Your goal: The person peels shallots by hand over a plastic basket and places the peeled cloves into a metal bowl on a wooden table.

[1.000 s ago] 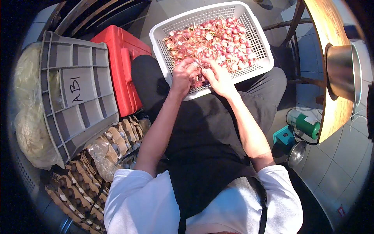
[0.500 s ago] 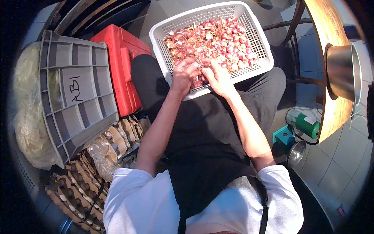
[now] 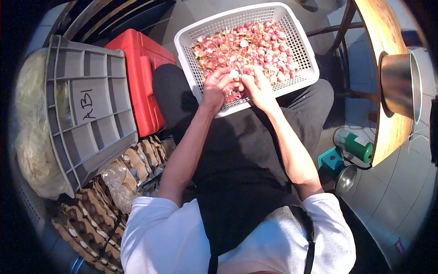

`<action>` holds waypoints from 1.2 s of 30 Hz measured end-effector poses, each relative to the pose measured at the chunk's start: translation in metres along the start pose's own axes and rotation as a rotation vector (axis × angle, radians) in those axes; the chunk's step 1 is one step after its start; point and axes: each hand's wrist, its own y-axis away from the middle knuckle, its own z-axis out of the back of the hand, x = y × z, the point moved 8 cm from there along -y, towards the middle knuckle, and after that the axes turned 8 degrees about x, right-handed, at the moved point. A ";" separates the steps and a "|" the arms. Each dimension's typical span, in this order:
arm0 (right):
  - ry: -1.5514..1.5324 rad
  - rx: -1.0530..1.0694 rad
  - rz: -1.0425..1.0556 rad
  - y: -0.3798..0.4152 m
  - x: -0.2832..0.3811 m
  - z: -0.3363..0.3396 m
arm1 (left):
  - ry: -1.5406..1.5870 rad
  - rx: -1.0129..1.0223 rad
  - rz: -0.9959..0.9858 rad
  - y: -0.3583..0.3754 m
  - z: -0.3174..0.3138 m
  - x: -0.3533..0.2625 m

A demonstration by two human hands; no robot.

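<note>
A white plastic basket point(image 3: 299, 27) rests across my lap, holding a heap of small red shallots point(image 3: 269, 45) with loose papery skins. Over its near edge, my left hand point(image 3: 216, 91) is closed, pinching a pale shallot point(image 3: 234, 74) between thumb and fingers. My right hand point(image 3: 259, 89) meets it there, its thumb and fingers closed close against the same shallot. Whether a small blade sits between the right fingers is too small to make out.
To the left stand a red plastic box point(image 3: 139, 68), a grey crate point(image 3: 91, 98) and egg trays point(image 3: 91, 223). A metal pot point(image 3: 401, 86) sits on a wooden table point(image 3: 388, 146) at right. Below it are a green canister point(image 3: 353, 145) and a metal bowl point(image 3: 346, 179).
Both hands stay together over the near side of the basket. The fingers have shifted slightly, and the pale shallot between them shows more plainly now.
</note>
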 end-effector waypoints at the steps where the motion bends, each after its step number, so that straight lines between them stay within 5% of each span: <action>1: -0.045 0.001 -0.021 0.000 0.000 0.001 | 0.012 0.002 -0.017 -0.001 0.002 0.001; 17: -0.074 0.054 -0.011 -0.002 -0.006 -0.003 | 0.017 0.100 0.049 0.000 -0.003 0.005; 30: -0.209 -0.230 0.030 -0.008 -0.011 0.029 | 0.100 0.076 0.091 -0.001 0.013 0.008; 34: 0.569 -0.303 0.038 -0.024 -0.036 0.068 | -0.190 -0.032 0.089 0.001 -0.014 -0.024; 36: 0.729 -0.325 -0.051 -0.016 -0.010 0.073 | -0.273 0.140 0.095 -0.012 -0.039 -0.037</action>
